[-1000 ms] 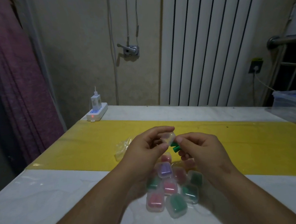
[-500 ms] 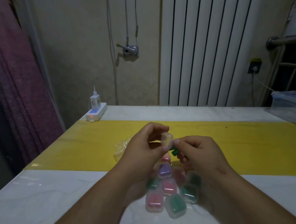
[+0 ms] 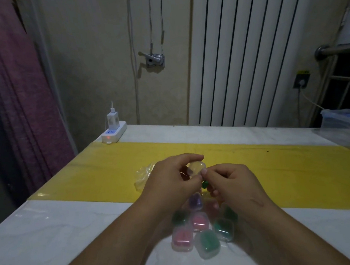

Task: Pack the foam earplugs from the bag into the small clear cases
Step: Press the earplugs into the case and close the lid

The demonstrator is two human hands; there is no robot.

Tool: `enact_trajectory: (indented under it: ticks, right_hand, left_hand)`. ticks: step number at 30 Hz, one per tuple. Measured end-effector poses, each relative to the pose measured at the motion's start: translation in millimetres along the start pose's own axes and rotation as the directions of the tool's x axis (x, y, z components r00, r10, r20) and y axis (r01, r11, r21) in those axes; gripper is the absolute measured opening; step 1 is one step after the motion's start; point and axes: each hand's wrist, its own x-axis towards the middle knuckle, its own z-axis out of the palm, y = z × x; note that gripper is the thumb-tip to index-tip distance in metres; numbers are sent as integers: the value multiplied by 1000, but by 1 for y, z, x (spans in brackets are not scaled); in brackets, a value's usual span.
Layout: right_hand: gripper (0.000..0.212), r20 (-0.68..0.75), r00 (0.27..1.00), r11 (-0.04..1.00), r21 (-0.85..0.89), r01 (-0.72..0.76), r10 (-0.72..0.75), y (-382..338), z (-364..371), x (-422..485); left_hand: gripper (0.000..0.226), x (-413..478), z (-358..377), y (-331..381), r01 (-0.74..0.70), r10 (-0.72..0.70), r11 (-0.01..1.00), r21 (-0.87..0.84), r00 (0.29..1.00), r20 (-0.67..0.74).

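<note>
My left hand (image 3: 171, 180) grips a small clear case (image 3: 196, 168) above the table, thumb and fingers around it. My right hand (image 3: 229, 182) is right beside it, its fingertips touching the case's edge while its lower fingers hold a green foam earplug (image 3: 205, 184). Below my wrists lies a cluster of several closed clear cases holding pink (image 3: 182, 240), green (image 3: 207, 242) and purple (image 3: 195, 202) earplugs. A crumpled clear bag (image 3: 145, 174) lies on the yellow strip behind my left hand; its contents are hidden.
The white table (image 3: 63, 233) has a yellow strip (image 3: 286, 170) across its middle. A white power strip with a charger (image 3: 114, 130) sits at the far left corner. A clear plastic container (image 3: 347, 128) stands at the right edge. A radiator lines the back wall.
My right hand moved up and left, bringing its fingertips onto the case's edge. The green earplug shifted lower, below the case. The left hand kept holding the case.
</note>
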Motion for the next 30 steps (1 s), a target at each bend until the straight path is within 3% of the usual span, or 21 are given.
enact_trajectory:
  ticks: [5,10,15,19,22,30]
  right_hand:
    - [25,3,998,994,93,-55,55,0,-1,1]
    - [27,-2,996,982,172,-84,86,-6,-4,1]
    - [31,66,984,948,262,-178,167,-8,-3,-1]
    - [24,43,984,957,227,-180,175,-5,-4,-1]
    - [16,1,988,965,217,-149,152,-4,-5,2]
    - [14,51,990,956,257,-142,134,-5,-3,-1]
  left_hand:
    - [35,1,0,0,-20,20,1000,13,1000,1]
    - [24,2,1,4,17,-35,974,-224,997,-75]
    - [29,-2,1,10,54,-73,926,-374,997,-39]
    - [24,0,1,4,15,-25,991,-133,997,-72]
    - [18,1,1,2,-6,2,998,-55,997,-83]
    - [26,3,0,0,-14,4,996,-89,993,-116]
